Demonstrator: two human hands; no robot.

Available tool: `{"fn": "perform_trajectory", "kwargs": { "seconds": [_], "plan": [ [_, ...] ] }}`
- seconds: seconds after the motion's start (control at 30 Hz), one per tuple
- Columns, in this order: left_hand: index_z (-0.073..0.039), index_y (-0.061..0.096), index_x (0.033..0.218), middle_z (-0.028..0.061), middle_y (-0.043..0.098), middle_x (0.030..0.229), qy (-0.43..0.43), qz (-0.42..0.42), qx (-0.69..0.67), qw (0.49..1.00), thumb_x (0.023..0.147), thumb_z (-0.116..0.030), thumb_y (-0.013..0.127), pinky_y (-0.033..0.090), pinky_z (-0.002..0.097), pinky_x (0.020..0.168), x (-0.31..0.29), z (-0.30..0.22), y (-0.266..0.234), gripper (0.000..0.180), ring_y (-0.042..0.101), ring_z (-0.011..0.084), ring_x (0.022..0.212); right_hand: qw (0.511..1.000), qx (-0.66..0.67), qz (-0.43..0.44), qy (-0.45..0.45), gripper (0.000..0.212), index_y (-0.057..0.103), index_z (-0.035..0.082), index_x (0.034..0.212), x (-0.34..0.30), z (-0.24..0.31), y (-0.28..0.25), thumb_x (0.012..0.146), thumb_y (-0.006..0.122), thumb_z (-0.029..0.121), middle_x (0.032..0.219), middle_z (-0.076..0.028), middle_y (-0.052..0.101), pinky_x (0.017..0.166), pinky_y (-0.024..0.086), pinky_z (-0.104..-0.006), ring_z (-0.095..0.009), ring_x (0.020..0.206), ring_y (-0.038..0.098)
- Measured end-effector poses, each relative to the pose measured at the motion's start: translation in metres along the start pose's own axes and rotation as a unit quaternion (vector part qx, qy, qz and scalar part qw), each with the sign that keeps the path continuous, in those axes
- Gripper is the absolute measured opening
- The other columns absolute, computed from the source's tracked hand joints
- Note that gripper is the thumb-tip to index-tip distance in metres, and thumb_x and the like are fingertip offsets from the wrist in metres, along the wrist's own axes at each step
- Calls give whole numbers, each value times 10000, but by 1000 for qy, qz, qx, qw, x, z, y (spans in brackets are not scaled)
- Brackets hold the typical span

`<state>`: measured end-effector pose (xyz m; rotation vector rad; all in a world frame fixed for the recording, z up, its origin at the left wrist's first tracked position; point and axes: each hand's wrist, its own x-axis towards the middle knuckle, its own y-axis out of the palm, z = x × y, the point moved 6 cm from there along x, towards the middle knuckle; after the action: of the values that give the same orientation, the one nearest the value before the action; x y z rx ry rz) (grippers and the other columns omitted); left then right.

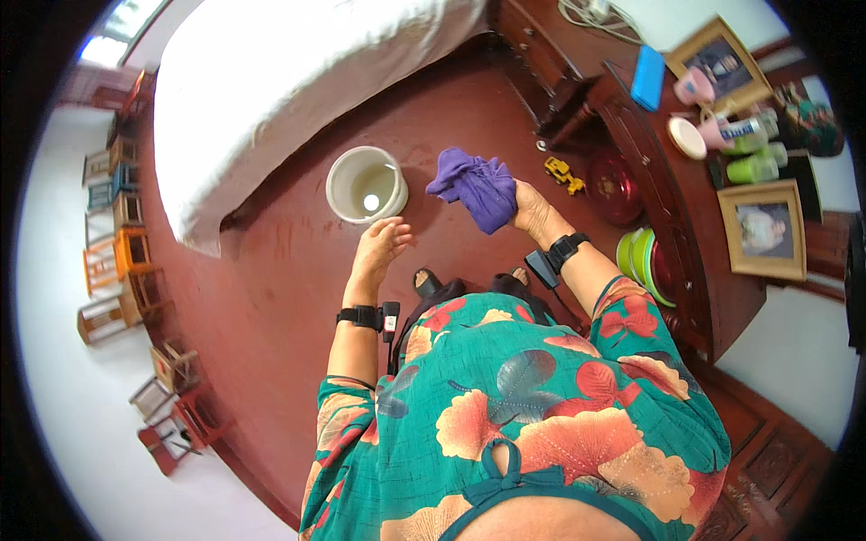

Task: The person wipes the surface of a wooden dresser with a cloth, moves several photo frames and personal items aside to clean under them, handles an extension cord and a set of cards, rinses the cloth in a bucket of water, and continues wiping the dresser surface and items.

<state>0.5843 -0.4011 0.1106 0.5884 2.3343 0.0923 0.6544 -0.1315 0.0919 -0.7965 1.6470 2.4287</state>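
Observation:
A bunched purple cloth (475,187) hangs from my right hand (534,211), whose fingers are closed on its right end. My left hand (383,242) holds nothing; its fingers are loosely bent and partly apart, just in front of a white bucket (336,187). Water with a bright reflection shows inside the bucket, which stands on the red floor. From this view I cannot tell whether my left hand touches the bucket's rim. The cloth is to the right of the bucket, apart from it.
A bed with a white cover (298,81) stands at the far left. On the right, a dark wooden desk (663,180) carries framed photos and cups. Near it are a yellow toy truck (564,175) and green basins (639,261). Several chairs (133,250) line the left wall.

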Motion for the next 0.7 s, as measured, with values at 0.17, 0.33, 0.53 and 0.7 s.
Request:
{"fn": "perform_trajectory", "kwargs": {
  "seconds": [0.17,0.33,0.53,0.7],
  "plan": [
    [-57,558,1239,76,659,1077,8,20,17,1000,972,-242,550,519,284,783,6,-2,-36,325,638,141,905,996,0,64,55,456,526,-28,1275,72,-54,73,1030,363,320,1187,-162,641,956,519,-388,-268,1056,642],
    [-87,562,1223,39,640,1078,-39,21,0,999,942,-320,618,511,286,753,28,7,-56,370,621,128,907,995,-71,-13,68,383,562,-17,1237,148,-97,86,1018,434,270,1124,-160,660,902,546,-391,-247,999,663],
    [-71,579,1056,14,608,940,-76,-75,-20,994,925,-268,626,502,266,704,88,32,-108,241,594,123,833,977,-122,-104,142,332,564,-5,1257,244,-139,44,995,499,189,1117,-156,662,839,578,-398,-236,950,677],
    [-69,574,900,4,574,786,-87,-138,-83,983,914,-151,585,471,248,577,156,61,-151,84,553,101,671,933,-207,-209,207,334,618,64,1164,315,-153,16,995,496,325,1035,-92,671,800,556,-420,-208,929,661]
  ]
}}
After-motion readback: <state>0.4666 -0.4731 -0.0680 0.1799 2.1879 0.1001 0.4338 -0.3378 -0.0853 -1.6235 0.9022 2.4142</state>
